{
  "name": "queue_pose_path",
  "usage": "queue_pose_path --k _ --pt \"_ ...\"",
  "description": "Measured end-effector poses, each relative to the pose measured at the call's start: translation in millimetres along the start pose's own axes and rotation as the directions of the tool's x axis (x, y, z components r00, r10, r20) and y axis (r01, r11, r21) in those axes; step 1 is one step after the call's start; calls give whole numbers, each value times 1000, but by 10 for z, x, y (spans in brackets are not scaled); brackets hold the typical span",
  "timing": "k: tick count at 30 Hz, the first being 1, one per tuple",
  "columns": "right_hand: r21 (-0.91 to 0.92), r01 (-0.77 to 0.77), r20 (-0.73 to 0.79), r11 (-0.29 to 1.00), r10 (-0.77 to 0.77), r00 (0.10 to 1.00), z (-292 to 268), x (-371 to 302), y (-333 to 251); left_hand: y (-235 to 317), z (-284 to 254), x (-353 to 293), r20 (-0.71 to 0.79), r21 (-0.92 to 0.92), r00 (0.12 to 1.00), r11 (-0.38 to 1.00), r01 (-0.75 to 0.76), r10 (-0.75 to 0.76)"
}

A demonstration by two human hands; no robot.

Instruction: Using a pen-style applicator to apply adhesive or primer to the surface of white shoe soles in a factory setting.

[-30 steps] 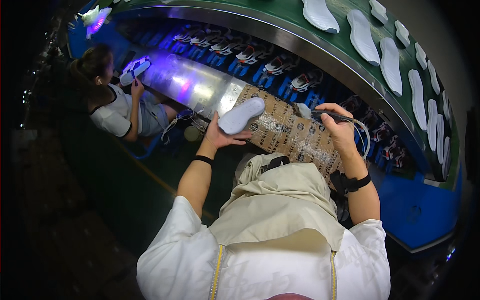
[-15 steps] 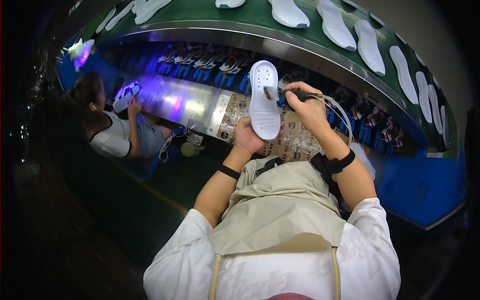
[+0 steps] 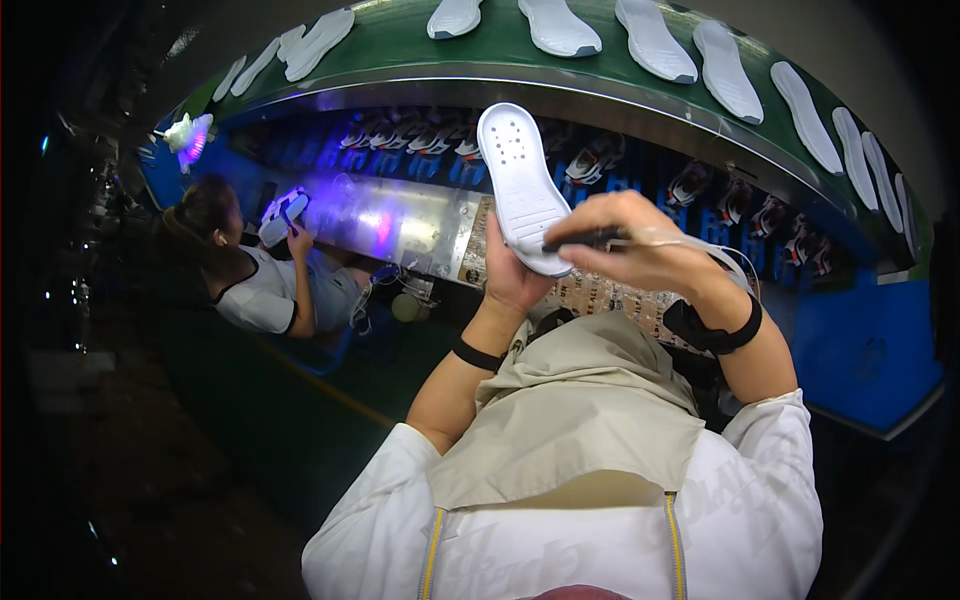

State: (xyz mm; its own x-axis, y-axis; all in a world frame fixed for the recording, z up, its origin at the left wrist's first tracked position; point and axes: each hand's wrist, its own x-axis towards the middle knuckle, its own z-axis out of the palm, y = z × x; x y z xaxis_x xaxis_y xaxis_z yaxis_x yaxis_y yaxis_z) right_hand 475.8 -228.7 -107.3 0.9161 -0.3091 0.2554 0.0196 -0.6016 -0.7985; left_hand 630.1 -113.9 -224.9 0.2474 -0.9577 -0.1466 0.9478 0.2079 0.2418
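My left hand holds a white shoe sole from below at its near end, fingers closed round its left edge and underside. The sole is tilted, its holed end pointing away from me. In my right hand is a dark-handled brush, gripped between thumb and fingers over the sole's near end. Its tip is blurred, so I cannot tell whether the bristles touch the sole. A pale thin hose runs from the brush back over my right wrist.
Several white soles lie on a green conveyor belt beyond a metal rail. Shoe uppers stand on a lower rack. Patterned brown covering lies beneath my hands, beside a metal plate. Another person sits at left, holding a shoe.
The brush has moved from the sole's middle to its near end, with my right hand turning over it. The sole now leans to the left, and the whole view has shifted slightly.
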Motion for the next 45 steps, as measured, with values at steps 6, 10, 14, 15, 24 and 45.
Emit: queue_pose_path --k 6,10,14,15,24,45 --pt "-385 162 -463 909 -342 818 121 197 182 -23 289 -121 247 43 949 981 191 -195" --pt "-184 399 -176 898 -429 886 175 175 31 -26 426 -146 53 71 997 996 57 -61" --pt "-265 162 -516 951 -281 809 181 227 76 51 341 -134 345 65 927 989 134 -149" --pt "-262 162 -516 952 -280 809 171 208 78 35 364 -117 342 65 928 989 133 -148" --pt "-325 266 -213 908 -344 914 63 142 -1 125 479 -34 79 170 993 980 -101 89" --pt "115 418 271 901 -433 859 -58 6 -189 661 739 33 335 253 935 967 30 -116"
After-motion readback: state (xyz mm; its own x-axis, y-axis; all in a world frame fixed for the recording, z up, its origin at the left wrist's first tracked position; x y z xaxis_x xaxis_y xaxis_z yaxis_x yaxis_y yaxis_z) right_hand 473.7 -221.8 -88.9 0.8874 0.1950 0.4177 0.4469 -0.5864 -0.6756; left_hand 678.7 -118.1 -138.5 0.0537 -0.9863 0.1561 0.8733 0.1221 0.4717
